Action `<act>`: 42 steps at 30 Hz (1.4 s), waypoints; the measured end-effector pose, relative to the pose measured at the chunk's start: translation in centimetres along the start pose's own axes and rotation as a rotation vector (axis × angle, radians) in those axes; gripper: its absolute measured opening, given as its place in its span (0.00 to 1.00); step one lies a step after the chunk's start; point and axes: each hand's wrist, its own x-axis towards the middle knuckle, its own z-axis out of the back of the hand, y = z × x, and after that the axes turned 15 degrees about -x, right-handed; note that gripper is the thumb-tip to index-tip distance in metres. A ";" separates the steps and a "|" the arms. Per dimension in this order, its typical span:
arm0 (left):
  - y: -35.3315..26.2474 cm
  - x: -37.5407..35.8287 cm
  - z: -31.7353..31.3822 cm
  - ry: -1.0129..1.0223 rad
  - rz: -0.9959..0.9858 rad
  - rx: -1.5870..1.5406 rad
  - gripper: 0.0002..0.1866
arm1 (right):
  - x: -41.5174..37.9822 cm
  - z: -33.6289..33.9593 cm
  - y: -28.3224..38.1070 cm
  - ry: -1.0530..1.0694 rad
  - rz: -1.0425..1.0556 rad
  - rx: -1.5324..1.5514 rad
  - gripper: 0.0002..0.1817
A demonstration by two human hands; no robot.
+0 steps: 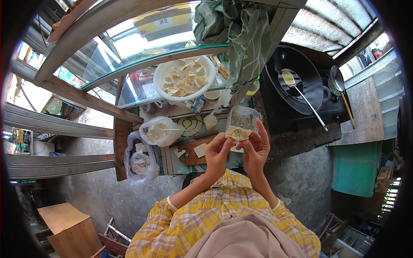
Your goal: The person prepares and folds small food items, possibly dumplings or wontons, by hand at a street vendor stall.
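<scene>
Between my fingertips is a square dumpling wrapper point(232, 132) with a little pale filling on it. My left hand point(216, 152) pinches its left side, and my right hand point(257, 150) grips the right side with the index finger raised. Just beyond stands a clear plastic container point(243, 114), partly covered by the wrapper. A wooden board point(188, 157) lies to the left of my hands, bearing a loose pale wrapper point(200, 150). Farther back, a white basket point(160, 89) is heaped with folded dumplings point(187, 77).
At left are an open plastic bag of white stuff point(160, 131) and a knotted plastic bag point(140, 165). A black wok point(282, 92) holding a skimmer point(304, 99) sits on the stove at right. Glass shelving point(167, 58) and a hanging green cloth point(248, 47) rise ahead.
</scene>
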 end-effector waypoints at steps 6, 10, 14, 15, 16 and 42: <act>-0.5 -0.3 -1.4 -0.003 -0.039 0.009 0.08 | -0.3 -1.0 0.5 -0.097 0.014 0.050 0.40; -0.5 -0.2 -2.0 -0.087 -0.053 -0.028 0.08 | -0.2 -1.1 0.6 -0.092 0.111 0.049 0.42; -0.6 -0.1 -3.0 -0.146 -0.129 -0.030 0.07 | 0.1 -1.1 0.4 -0.130 0.211 -0.128 0.42; -0.6 -0.1 -2.7 -0.117 -0.162 -0.012 0.07 | 0.1 -1.1 0.3 -0.135 0.254 -0.168 0.41; -0.5 -0.1 -2.4 -0.081 -0.191 0.024 0.08 | 0.1 -1.2 0.4 -0.139 0.254 -0.185 0.41; -4.5 0.6 -1.3 0.211 -0.584 0.538 0.11 | 0.5 -3.1 1.1 0.013 0.397 -0.209 0.24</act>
